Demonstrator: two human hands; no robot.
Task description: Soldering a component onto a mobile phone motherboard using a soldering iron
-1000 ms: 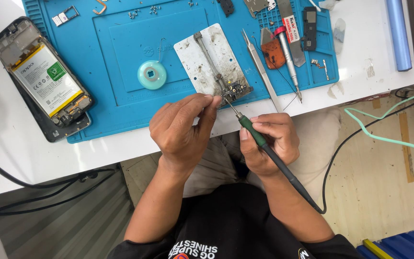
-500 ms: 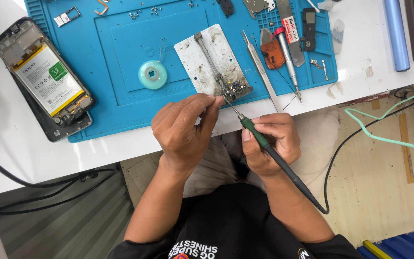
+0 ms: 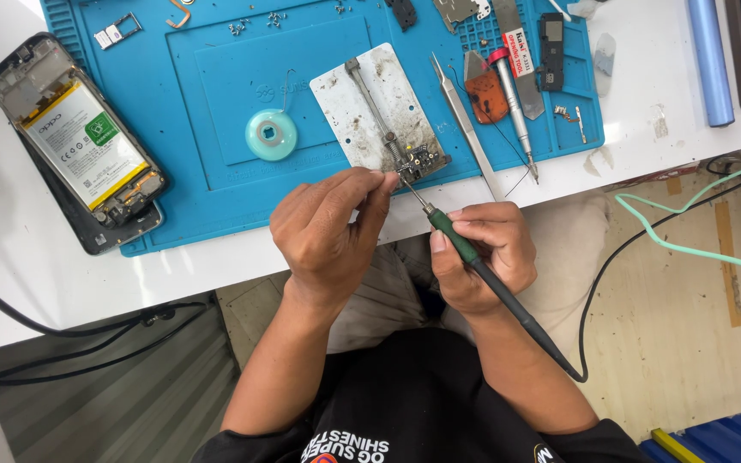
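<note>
So, right hand (image 3: 482,257) wrapped around a soldering iron (image 3: 465,253), tip on a small board (image 3: 422,161) at the mat's (image 3: 216,94) front edge, left hand (image 3: 328,227) pinching thin wire there, tweezers (image 3: 465,129) alongside

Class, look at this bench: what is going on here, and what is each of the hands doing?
A person is soldering at a blue work mat. The right hand holds a soldering iron, its tip at a small circuit board clamped on a metal plate. The left hand pinches something thin at the same spot; it is too small to tell what. An opened phone lies at the mat's left edge, and tweezers and a screwdriver lie to the right.
</note>
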